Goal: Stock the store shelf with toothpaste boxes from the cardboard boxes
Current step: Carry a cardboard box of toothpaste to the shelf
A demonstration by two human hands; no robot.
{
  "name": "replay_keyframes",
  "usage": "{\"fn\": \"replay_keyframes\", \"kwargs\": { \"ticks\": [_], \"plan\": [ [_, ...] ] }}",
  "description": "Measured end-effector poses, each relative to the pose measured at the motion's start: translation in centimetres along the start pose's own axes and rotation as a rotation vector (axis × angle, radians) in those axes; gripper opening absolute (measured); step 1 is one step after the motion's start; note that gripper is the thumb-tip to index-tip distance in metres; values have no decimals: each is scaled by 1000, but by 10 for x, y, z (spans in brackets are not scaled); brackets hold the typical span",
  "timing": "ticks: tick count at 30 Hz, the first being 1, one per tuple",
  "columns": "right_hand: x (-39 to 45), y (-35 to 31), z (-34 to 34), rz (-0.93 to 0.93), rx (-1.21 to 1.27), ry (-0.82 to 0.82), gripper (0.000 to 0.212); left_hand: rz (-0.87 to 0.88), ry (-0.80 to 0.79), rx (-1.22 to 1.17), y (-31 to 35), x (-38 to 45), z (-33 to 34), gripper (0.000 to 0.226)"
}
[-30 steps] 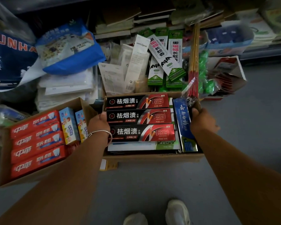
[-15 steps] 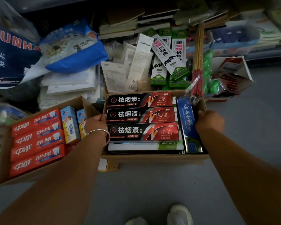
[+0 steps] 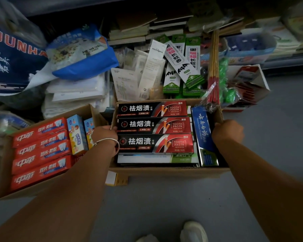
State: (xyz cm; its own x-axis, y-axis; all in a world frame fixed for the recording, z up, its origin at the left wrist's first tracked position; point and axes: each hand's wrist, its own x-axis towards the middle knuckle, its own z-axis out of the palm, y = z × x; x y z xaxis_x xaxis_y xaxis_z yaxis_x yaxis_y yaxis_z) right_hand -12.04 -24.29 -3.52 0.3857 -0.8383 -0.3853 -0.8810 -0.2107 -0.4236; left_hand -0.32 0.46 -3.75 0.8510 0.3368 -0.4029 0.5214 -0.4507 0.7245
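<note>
My left hand (image 3: 104,135) grips the left wall of the cardboard box (image 3: 164,172) on the grey floor (image 3: 164,206), and my right hand (image 3: 228,131) grips its right wall. Inside lie three black-and-red toothpaste boxes (image 3: 154,125) stacked near to far, with a blue toothpaste box (image 3: 204,135) along the right wall. To the left, touching my left wrist, a second cardboard box (image 3: 33,189) holds red toothpaste boxes (image 3: 40,152), and a cluttered pile of packets (image 3: 147,72) lies beyond.

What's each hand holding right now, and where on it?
Both hold the same cardboard box of toothpaste: left hand grips its left wall at the rim, right hand grips its right wall at the rim.
</note>
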Motion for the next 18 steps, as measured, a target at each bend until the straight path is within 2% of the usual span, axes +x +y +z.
{"fn": "replay_keyframes", "kwargs": {
  "ticks": [9,14,18],
  "plan": [
    [-32,-17,-42,-11,6,11,33,-40,13,-22,24,-19,-35,23],
    [-70,-26,-83,24,31,-10,33,6,36,44,54,-51,-79,25],
    [-103,-38,-118,40,44,-21,33,-40,33,13,75,-79,-119,25]
  ]
}}
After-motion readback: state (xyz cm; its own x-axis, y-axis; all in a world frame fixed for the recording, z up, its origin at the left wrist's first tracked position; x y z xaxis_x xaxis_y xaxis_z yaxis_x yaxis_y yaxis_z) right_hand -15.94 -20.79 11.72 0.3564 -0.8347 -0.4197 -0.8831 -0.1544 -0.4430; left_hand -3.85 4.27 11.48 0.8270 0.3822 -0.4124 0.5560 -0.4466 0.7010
